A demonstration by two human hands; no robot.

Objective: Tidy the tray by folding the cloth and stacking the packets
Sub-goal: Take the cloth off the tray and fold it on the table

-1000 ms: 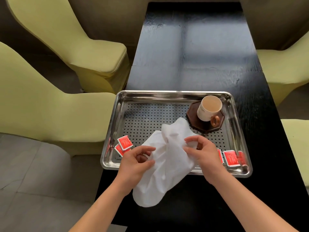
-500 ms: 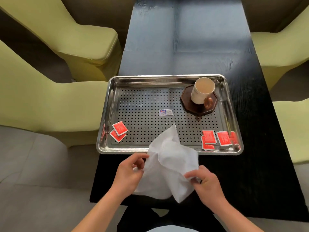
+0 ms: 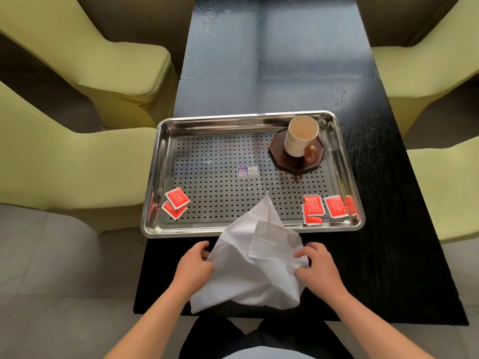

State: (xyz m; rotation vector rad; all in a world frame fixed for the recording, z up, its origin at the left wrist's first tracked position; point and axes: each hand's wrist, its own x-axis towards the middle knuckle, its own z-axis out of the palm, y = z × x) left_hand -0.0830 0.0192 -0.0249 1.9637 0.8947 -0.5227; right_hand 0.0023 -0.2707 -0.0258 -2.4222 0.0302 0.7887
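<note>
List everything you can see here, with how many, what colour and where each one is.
table: one, black, centre
chairs: four, yellow-green, two on each side of the table
floor: grey tiles, lower left
tray: one, steel, perforated, on the table
cup: one, white with a brown handle, far-right of the tray
coaster: one, dark brown, under the cup
sticker: one, blue and white, tray centre
packets: at least five, red, two near-left, three near-right
cloth: one, white, crumpled, over the tray's near rim
left hand: pinches the cloth's left edge
right hand: pinches its right edge
</note>
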